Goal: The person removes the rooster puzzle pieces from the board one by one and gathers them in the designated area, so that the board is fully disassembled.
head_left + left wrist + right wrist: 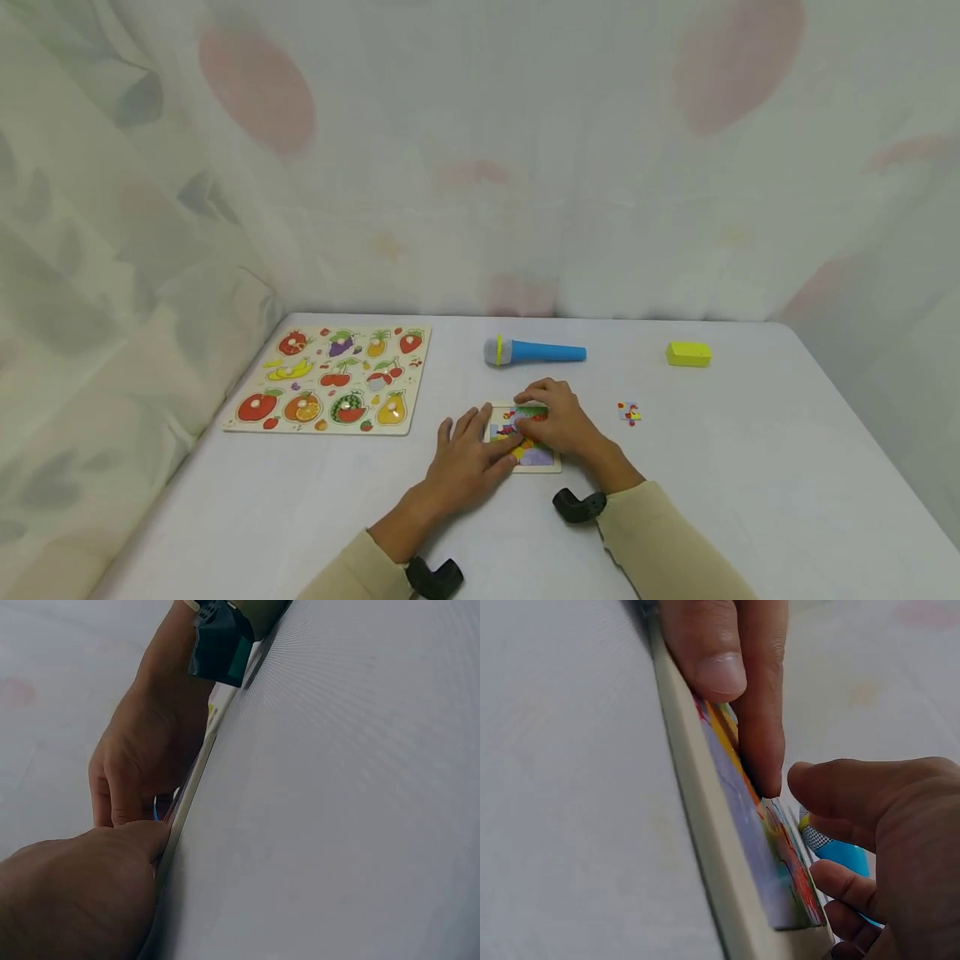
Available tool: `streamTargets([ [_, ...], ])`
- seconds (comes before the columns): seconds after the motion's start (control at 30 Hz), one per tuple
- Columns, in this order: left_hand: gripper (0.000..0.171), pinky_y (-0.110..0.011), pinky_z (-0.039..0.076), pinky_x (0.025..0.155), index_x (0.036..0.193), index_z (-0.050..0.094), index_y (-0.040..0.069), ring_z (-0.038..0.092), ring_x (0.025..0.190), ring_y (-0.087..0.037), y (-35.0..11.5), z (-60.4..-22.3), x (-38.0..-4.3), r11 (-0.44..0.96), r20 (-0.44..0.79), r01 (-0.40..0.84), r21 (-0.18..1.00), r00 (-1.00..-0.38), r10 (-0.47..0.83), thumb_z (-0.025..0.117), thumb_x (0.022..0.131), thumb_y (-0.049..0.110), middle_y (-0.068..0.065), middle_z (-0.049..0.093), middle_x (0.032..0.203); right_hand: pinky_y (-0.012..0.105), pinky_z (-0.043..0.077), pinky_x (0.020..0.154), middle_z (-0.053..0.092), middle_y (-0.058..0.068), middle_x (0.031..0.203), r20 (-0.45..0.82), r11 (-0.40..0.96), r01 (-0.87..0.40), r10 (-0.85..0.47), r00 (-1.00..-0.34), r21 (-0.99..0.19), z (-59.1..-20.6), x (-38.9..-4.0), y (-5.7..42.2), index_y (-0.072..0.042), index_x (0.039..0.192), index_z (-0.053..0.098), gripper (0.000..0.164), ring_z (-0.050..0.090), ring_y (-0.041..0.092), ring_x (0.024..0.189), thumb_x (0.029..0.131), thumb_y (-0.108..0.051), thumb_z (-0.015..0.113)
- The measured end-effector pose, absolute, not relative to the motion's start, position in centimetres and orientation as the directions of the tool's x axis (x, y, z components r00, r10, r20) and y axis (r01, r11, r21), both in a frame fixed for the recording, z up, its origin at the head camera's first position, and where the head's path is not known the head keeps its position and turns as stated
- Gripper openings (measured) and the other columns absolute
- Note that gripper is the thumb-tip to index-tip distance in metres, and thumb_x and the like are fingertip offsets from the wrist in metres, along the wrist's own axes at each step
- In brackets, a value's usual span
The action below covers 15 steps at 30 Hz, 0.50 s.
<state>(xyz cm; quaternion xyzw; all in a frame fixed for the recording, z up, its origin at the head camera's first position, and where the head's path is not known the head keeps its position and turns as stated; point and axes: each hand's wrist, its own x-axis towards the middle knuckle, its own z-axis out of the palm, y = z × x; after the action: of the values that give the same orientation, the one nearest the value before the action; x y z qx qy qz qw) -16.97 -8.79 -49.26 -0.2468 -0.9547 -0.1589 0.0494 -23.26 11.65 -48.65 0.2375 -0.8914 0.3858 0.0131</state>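
Head view: the picture puzzle (536, 459) sits right under my fingers — left hand (463, 468) reaching over its left side, fingers straight and spread, right hand (561, 423) arched at the upper right, thumb and fingers apart. Beyond them lies the microphone (546, 352); right of them, a loose piece (629, 412). Left wrist: puzzle edge-on beside my left hand, right fingertips hidden. Right wrist: left index touches the picture — right fingers curve loosely by the far edge.
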Motion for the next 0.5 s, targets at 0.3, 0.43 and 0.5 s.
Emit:
streamTargets([
  [0.3,0.039,-0.067,0.016,0.101,0.134,0.057,0.040,0.027,0.136,-0.037,-8.75,-49.39,-17.03,0.833,0.168,0.487,0.263,-0.873,0.458,0.047,0.098,0.049,-0.016,0.032,0.151,0.051,0.033,0.096,0.054,0.004,0.122,0.188,0.656,-0.418,-0.393,-0.900,-0.628,-48.70,-23.13,11.24,-0.018,0.102,0.074,0.021,0.043,0.026,0.115,0.083,-0.028,0.076],
  [0.43,0.039,-0.067,0.016,0.101,0.134,0.057,0.040,0.027,0.136,-0.037,-8.74,-49.37,-17.03,0.835,0.167,0.485,0.260,-0.874,0.455,0.048,0.097,0.048,-0.016,0.032,0.152,0.052,0.034,0.096,0.054,0.004,0.122,0.180,0.673,-0.412,-0.389,-0.904,-0.615,-48.62,-23.06,11.13,-0.018,0.101,0.073,0.020,0.043,0.027,0.115,0.084,-0.027,0.076],
  [0.5,0.039,-0.067,0.016,0.101,0.134,0.057,0.040,0.027,0.136,-0.037,-8.75,-49.36,-17.02,0.836,0.168,0.483,0.261,-0.875,0.453,0.048,0.097,0.048,-0.016,0.032,0.152,0.052,0.034,0.097,0.054,0.005,0.122,0.179,0.680,-0.414,-0.391,-0.903,-0.606,-48.58,-23.06,11.08,-0.018,0.100,0.073,0.019,0.043,0.028,0.116,0.084,-0.027,0.076],
])
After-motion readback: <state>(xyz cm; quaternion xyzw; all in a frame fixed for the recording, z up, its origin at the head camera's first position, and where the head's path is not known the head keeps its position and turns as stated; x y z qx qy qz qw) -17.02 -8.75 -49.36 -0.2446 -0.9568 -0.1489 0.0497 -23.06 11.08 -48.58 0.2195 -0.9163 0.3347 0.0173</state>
